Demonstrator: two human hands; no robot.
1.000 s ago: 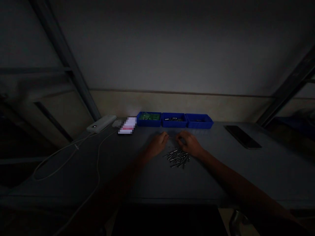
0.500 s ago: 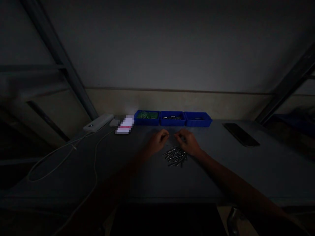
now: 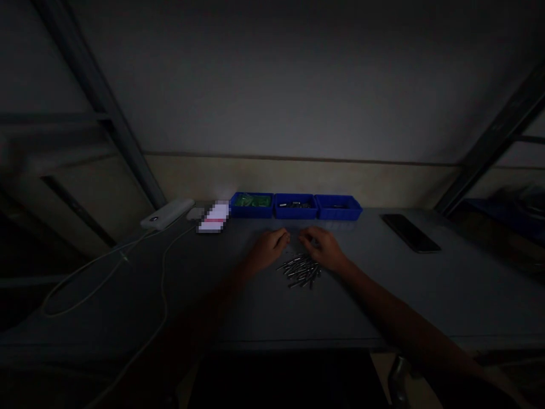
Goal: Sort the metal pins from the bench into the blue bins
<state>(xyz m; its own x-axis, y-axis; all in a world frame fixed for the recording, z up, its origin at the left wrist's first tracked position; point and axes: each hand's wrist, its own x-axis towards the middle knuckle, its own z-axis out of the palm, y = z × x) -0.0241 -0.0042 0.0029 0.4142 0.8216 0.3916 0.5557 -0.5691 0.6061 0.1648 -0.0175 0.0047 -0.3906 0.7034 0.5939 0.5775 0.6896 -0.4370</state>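
The scene is very dark. A heap of several small metal pins [image 3: 300, 271] lies on the grey table [image 3: 264, 307]. My left hand [image 3: 269, 249] rests just left of the heap, fingers curled together toward the right. My right hand [image 3: 323, 248] sits at the heap's far right edge, fingers bent and pinched toward the left hand. The fingertips of both hands come close together above the heap; whatever they hold is too small and dim to make out.
Three blue bins [image 3: 295, 206] stand in a row at the table's back. A white power bank [image 3: 167, 213] with a cable [image 3: 162, 284] lies at the left, beside a lit phone [image 3: 214, 217]. A dark phone [image 3: 410, 232] lies at the right. Metal frame posts flank both sides.
Both hands stay by the heap of pins with small finger shifts. The camera view has drifted slightly, moving everything a little left.
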